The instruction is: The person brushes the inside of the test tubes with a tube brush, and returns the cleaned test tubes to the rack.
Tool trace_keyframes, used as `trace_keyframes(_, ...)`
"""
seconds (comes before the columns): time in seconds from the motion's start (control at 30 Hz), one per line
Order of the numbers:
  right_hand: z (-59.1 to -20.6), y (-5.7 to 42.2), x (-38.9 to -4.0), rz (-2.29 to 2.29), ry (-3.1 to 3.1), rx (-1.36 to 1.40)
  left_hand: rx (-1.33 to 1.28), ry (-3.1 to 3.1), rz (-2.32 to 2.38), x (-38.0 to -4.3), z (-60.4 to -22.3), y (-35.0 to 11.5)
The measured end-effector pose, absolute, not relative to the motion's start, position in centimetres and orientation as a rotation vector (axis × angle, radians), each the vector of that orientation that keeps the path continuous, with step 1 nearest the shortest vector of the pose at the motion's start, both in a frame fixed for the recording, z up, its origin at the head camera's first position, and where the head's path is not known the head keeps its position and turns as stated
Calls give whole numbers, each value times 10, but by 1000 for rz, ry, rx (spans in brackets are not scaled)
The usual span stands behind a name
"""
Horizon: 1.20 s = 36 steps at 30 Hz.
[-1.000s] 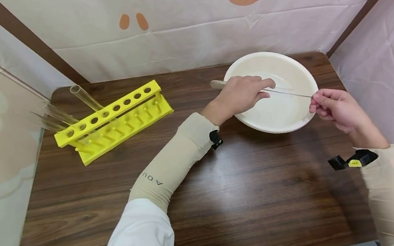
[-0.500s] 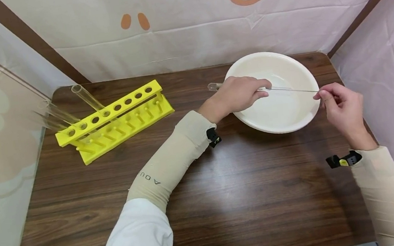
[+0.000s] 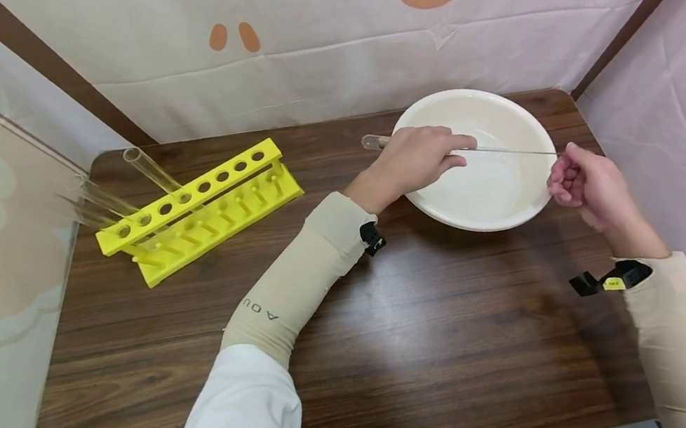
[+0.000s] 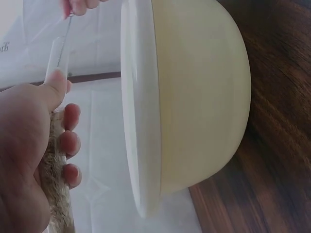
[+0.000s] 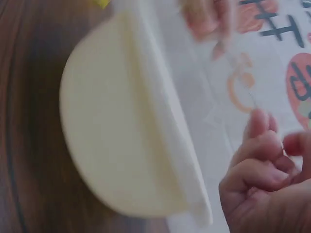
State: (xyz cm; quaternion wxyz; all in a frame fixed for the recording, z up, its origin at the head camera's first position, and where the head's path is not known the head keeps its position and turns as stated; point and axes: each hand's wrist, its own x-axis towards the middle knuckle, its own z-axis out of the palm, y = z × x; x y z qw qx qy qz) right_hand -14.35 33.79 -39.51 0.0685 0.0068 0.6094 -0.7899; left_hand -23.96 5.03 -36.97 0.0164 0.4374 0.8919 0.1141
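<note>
A glass test tube (image 4: 54, 57) is gripped in my left hand (image 3: 408, 159) above the white basin (image 3: 481, 202), lying nearly level. Its rounded end sticks out to the left of that hand. Inside the tube are the pale bristles of a test tube brush (image 4: 57, 187), as the left wrist view shows. The thin wire handle of the brush comes out of the tube's mouth and runs right across the basin. My right hand (image 3: 594, 187), at the basin's right rim, pinches the wire's end between thumb and fingers. The right wrist view is blurred.
A yellow test tube rack (image 3: 218, 235) stands on the left of the brown wooden table (image 3: 396, 349), with several glass test tubes leaning in its left holes, one of them a tall tube (image 3: 150, 171). Printed curtains hang behind and at both sides.
My right hand has turned over and back while holding the wire, ending slightly farther right. The bristles no longer fill the tube's left end. My left hand has hardly moved.
</note>
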Motion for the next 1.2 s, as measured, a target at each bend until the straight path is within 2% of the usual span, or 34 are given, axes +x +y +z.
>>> trace_keyframes(0.17, -386, 339, -143, -2423, 1270, -4, 1396, 2793, 383, -239, -370, 50)
trace_keyframes(0.33, -387, 342, -141, -2400, 1118, 5, 1445, 2789, 406, -238, -371, 49)
trace_keyframes(0.63, -387, 342, -135, -2340, 1959, -92, 1375, 2722, 398, -242, -370, 46)
trace_keyframes(0.83, -398, 346, -138, -2241, 2490, -253, 1319, 2672, 377, -243, -368, 44)
trace_keyframes(1.0, -409, 352, -140, -2195, 2726, -388, 1323, 2635, 420, -243, -368, 43)
trace_keyframes(1.2, -416, 358, -140, -2002, 2887, -332, 1300, 2610, 434, -243, -370, 41)
